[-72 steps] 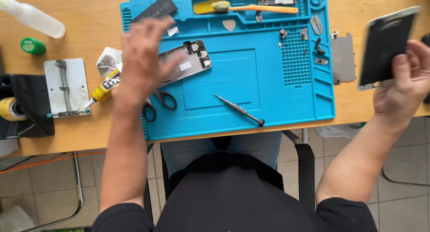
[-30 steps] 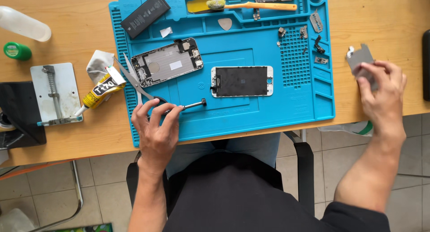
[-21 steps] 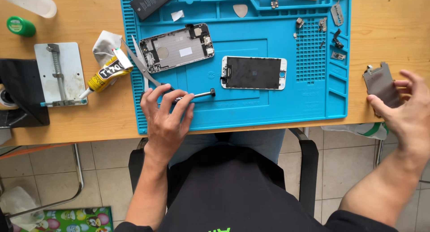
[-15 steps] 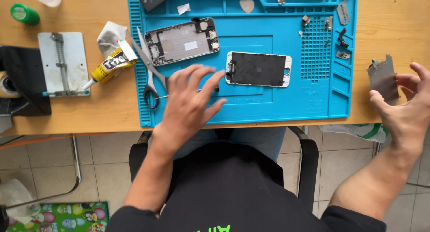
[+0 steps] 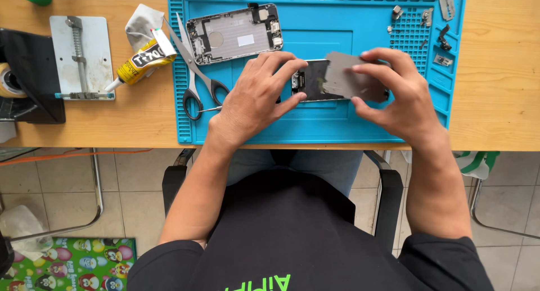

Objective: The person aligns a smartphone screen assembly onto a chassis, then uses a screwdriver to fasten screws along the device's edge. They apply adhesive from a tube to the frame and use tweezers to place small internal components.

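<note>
Both hands meet over the middle of the blue mat (image 5: 337, 128). The right hand (image 5: 402, 97) pinches a thin grey metal plate (image 5: 349, 80) by its right edge and holds it flat on top of the phone screen (image 5: 311, 83). The left hand (image 5: 253, 102) has its fingers spread a little, and the fingertips press on the screen's left end.

Just past the left hand lies the open phone shell (image 5: 233, 35). Scissors (image 5: 194, 77) lie right beside that hand, at the mat's left edge. Further left, on the bare wooden table (image 5: 495, 71), sit a yellow glue tube (image 5: 140, 57) and a metal clamp plate (image 5: 81, 57). Small metal parts (image 5: 441, 29) lie beyond the right hand. The mat in front of both hands, up to its near edge, is open.
</note>
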